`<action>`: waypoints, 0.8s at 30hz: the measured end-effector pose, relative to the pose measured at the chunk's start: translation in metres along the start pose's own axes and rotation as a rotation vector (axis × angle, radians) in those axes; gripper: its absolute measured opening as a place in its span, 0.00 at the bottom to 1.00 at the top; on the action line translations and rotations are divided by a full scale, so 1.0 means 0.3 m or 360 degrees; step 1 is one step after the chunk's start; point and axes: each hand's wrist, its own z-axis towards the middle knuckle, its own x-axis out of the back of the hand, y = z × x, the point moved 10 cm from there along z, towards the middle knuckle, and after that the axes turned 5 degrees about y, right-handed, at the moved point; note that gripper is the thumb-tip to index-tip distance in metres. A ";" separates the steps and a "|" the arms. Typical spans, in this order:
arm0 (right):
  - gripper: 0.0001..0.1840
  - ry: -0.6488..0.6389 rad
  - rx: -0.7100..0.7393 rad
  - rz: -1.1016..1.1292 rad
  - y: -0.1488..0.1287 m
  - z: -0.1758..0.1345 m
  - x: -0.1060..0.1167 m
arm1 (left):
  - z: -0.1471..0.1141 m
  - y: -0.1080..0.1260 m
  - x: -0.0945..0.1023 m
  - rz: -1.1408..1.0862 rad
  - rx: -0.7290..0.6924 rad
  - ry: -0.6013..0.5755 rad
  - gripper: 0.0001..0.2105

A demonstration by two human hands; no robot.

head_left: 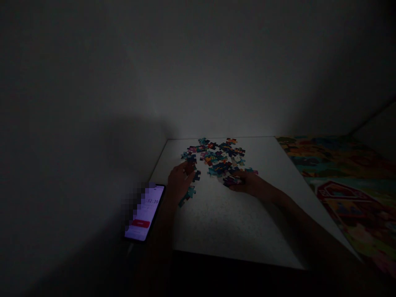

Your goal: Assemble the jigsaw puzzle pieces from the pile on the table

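Observation:
Many colourful jigsaw pieces (218, 156) lie in a loose heap toward the far side of a white tabletop (222, 222). My right hand (249, 182) is at the near right of the heap, its thumb and fingers closed on a dark puzzle piece (232, 180). To the left, my left hand (179, 180) rests by the heap's edge with thumb and fingers apart, close to several pieces. Beside its wrist lie a teal piece (191, 191) and a darker one (185, 201). Dim light hides detail under both hands.
A lit phone (144, 212) showing a timer lies left of my left forearm. Pale walls (216, 74) rise behind and left of the table. Past the table's right edge is a colourful printed mat (349, 198) with a red barn picture.

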 end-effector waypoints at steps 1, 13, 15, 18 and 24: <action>0.18 0.0024 -0.0027 0.0028 0.004 0.002 0.004 | 0.004 0.006 -0.002 -0.0013 -0.0054 -0.0005 0.21; 0.22 0.0191 -0.0264 0.0341 -0.012 0.001 0.002 | -0.096 0.133 -0.007 0.0829 0.0088 0.0005 0.24; 0.22 0.0228 -0.0305 0.0332 -0.018 -0.004 -0.010 | -0.121 0.166 -0.030 0.0949 0.0095 -0.0061 0.23; 0.21 0.0274 -0.0366 0.0363 -0.019 -0.010 -0.032 | -0.119 0.186 -0.067 0.0946 0.0110 -0.0157 0.19; 0.22 0.0304 -0.0340 0.0670 0.004 0.005 -0.062 | -0.087 0.189 -0.127 0.0429 0.0159 -0.0281 0.14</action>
